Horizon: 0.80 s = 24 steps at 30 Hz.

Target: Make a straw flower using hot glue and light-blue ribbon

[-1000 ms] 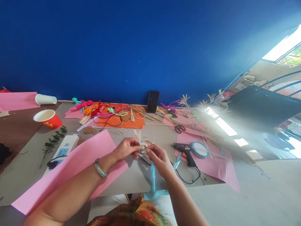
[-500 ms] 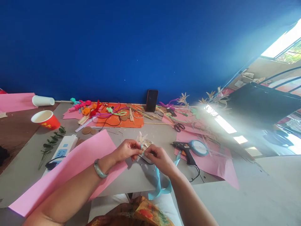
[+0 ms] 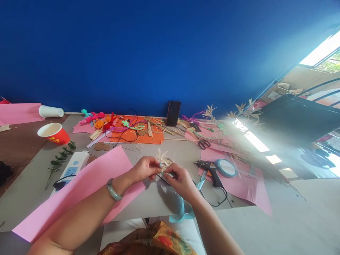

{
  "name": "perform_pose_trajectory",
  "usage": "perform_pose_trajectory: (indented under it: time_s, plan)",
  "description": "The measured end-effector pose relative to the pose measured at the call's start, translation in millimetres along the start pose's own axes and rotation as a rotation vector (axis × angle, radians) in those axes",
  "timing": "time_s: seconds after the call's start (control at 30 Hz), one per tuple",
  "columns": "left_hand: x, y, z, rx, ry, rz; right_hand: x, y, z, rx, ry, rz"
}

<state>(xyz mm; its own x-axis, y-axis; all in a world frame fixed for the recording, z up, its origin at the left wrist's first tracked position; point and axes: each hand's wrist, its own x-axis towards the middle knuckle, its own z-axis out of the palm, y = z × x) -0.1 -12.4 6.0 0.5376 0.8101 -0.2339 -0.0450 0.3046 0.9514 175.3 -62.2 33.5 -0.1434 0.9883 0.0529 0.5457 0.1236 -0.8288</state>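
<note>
Over the table (image 3: 151, 205), hands (image 3: 145, 169) (image 3: 183, 182) close together

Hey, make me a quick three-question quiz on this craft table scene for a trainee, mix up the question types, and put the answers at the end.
1. True or false: the left hand and right hand are close together beside the pale flower-like piece.

2. Multiple choice: which of these lies right beside the glue gun?
a) the red paper cup
b) the round light-blue roll
c) the white power strip

3. Fill in the blank: the bangle is worn on the person's ____ side.

Key: 1. True; 2. b; 3. left
</note>
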Motion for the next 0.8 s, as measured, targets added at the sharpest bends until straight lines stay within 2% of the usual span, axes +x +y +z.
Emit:
perform_pose_trajectory:
  time_s: [0.3, 0.57, 0.67, 0.8]
  plan:
    - [0, 1, -1.2, -0.001, 0.011, -0.008, 0, 0, 4, 0.115, -0.022, 0.17]
    - [2, -1, -2.3, 0.013, 0.017, 0.043, 5, 9, 9, 0.123, -0.06, 0.152]
    - [2, -1, -1.8, 0.014, -0.001, 0.047, 10, 12, 8, 0.136, -0.098, 0.193]
    - [2, 0, -2.0, -0.007, -0.024, 0.061, 16, 15, 5, 0.279, -0.18, 0.253]
